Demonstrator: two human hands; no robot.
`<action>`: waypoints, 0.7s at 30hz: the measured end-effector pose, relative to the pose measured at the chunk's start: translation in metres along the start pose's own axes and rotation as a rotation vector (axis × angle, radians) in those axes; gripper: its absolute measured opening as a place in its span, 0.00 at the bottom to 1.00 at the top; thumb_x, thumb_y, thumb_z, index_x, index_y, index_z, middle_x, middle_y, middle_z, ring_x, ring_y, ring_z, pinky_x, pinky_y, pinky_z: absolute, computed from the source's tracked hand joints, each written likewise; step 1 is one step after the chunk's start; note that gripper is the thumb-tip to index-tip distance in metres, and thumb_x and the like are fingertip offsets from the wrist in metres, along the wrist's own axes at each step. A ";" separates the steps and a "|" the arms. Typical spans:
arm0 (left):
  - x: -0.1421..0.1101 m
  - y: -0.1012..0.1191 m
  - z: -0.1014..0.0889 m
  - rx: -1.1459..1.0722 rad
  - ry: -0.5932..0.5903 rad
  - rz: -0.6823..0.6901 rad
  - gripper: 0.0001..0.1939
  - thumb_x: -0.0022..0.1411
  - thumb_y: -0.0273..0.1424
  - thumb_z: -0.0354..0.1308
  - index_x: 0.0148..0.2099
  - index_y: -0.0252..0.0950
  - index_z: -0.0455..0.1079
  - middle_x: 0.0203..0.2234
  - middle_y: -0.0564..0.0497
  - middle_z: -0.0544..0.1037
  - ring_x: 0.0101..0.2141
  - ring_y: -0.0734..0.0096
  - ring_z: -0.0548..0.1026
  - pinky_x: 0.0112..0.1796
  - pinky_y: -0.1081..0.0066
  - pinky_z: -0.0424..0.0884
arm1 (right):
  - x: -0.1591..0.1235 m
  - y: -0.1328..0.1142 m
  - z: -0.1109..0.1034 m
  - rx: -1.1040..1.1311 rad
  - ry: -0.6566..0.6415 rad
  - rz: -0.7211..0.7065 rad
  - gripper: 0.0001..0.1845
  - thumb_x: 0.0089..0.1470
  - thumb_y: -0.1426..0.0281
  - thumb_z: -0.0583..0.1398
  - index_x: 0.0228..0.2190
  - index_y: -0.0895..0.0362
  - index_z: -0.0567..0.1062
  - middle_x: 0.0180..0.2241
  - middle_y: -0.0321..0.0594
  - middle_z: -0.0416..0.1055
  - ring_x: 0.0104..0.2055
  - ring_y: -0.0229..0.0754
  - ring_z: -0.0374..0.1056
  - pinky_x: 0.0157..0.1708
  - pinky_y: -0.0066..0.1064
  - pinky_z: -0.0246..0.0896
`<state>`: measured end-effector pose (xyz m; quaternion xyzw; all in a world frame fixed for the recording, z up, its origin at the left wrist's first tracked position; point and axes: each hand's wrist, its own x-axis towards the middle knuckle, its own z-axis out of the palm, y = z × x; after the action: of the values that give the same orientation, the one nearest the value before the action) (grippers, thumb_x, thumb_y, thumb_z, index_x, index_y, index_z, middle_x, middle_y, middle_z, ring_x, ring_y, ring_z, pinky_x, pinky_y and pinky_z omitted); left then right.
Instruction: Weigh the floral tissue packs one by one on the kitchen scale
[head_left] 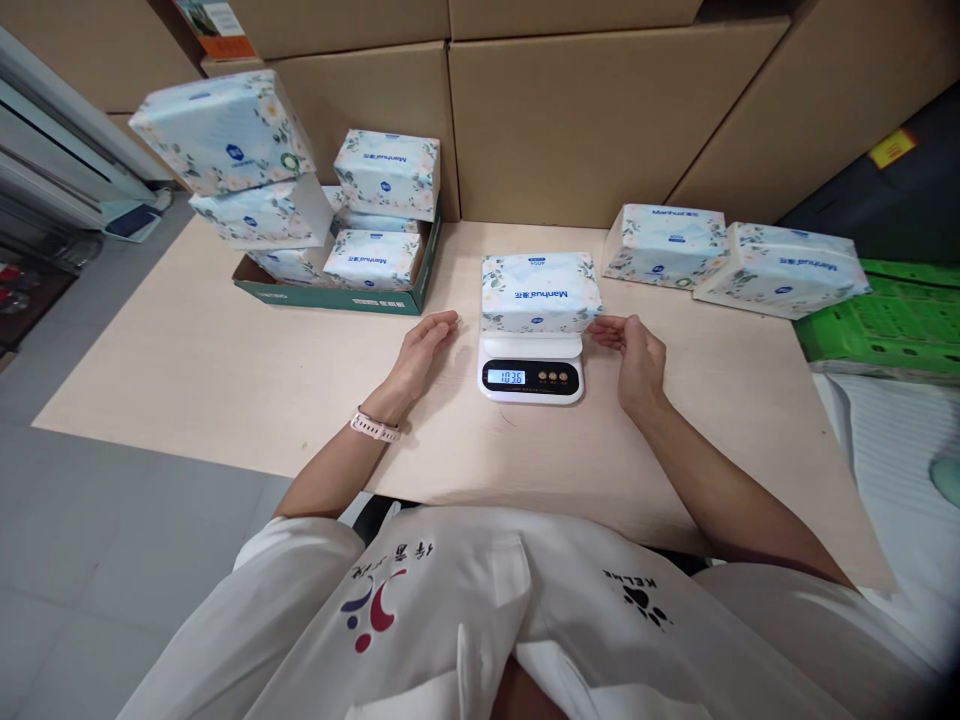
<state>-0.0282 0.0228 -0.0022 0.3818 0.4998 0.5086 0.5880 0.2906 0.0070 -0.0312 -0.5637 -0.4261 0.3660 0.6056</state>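
A floral-printed tissue pack (538, 290) lies on a white digital kitchen scale (531, 392), whose lit display reads about 103.6. To the left of the scale, my left hand (421, 352) is held edge-down by the table with its fingers stretched out, apart from the pack. My right hand (634, 360) is at the pack's right lower corner, fingers extended toward it and holding nothing; whether the fingertips touch the pack I cannot tell. A pale watch strap circles my left wrist.
More tissue packs (371, 260) are stacked in and over a green shallow box (330, 296) at the back left. Two packs (666, 245) stand at the back right. Cardboard boxes (555, 130) wall the table's far edge. A green crate (892, 315) is beyond its right edge.
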 end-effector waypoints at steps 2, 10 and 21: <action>0.000 0.000 0.000 -0.001 0.004 -0.001 0.08 0.66 0.31 0.65 0.46 0.37 0.82 0.54 0.45 0.85 0.60 0.60 0.79 0.72 0.56 0.65 | 0.000 0.000 0.000 -0.007 0.001 -0.004 0.36 0.62 0.35 0.58 0.38 0.55 0.86 0.38 0.46 0.85 0.42 0.47 0.79 0.50 0.44 0.76; -0.001 0.001 0.001 0.032 0.006 0.002 0.09 0.65 0.32 0.65 0.46 0.37 0.82 0.54 0.44 0.84 0.62 0.59 0.78 0.73 0.55 0.64 | 0.001 0.000 0.000 -0.029 -0.002 -0.014 0.35 0.62 0.36 0.58 0.38 0.55 0.85 0.37 0.45 0.84 0.41 0.47 0.79 0.50 0.44 0.76; -0.001 0.001 0.001 0.023 -0.006 -0.003 0.08 0.65 0.32 0.65 0.46 0.38 0.82 0.51 0.46 0.85 0.59 0.61 0.80 0.72 0.57 0.66 | -0.001 -0.003 0.002 -0.023 0.010 -0.011 0.35 0.62 0.36 0.59 0.36 0.55 0.85 0.37 0.45 0.84 0.40 0.46 0.79 0.49 0.45 0.76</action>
<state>-0.0278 0.0224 -0.0006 0.3896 0.5044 0.5006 0.5858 0.2883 0.0070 -0.0283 -0.5701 -0.4304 0.3551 0.6030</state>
